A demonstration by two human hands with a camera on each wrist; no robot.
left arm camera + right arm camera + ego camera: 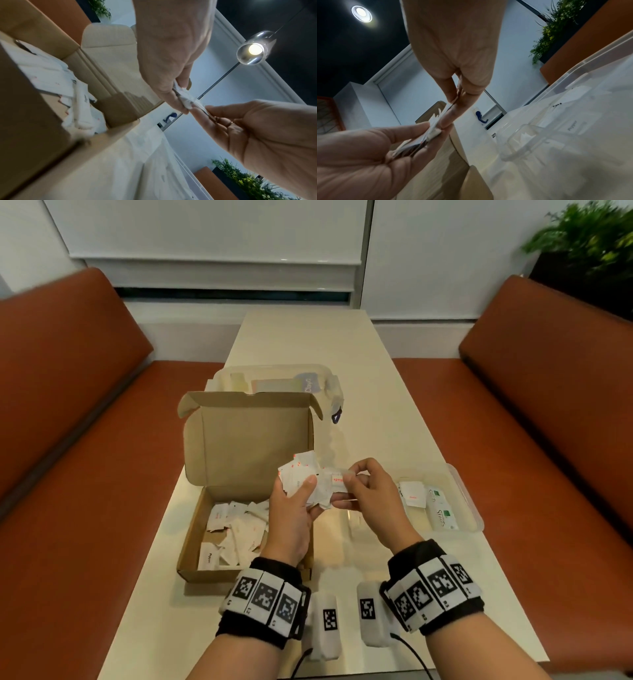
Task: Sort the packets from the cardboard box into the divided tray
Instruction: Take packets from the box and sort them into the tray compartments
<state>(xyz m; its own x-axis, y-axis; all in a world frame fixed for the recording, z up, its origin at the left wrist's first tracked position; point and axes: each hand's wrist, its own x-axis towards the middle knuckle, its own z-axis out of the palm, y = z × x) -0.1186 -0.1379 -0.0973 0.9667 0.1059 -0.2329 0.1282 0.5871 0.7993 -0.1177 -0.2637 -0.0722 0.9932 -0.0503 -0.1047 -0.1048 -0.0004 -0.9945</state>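
Note:
Above the table, my left hand (304,491) grips a fanned bunch of white packets (298,474) with red print, just right of the open cardboard box (191,529). More packets (236,529) lie loose in the box. My right hand (346,481) pinches one packet (336,479) at the bunch's right edge. The left wrist view shows both hands meeting on the packets (187,100). In the right wrist view, my right fingers (453,102) pinch a packet edge beside the bunch (419,142). The clear divided tray (474,508) sits to the right and holds white packets (412,494) and green-printed packets (442,510).
A clear lidded container (274,378) with a purple latch (337,417) stands behind the box's raised lid. Orange benches (68,440) flank the long cream table (342,354) on both sides. A plant (589,241) is at the far right.

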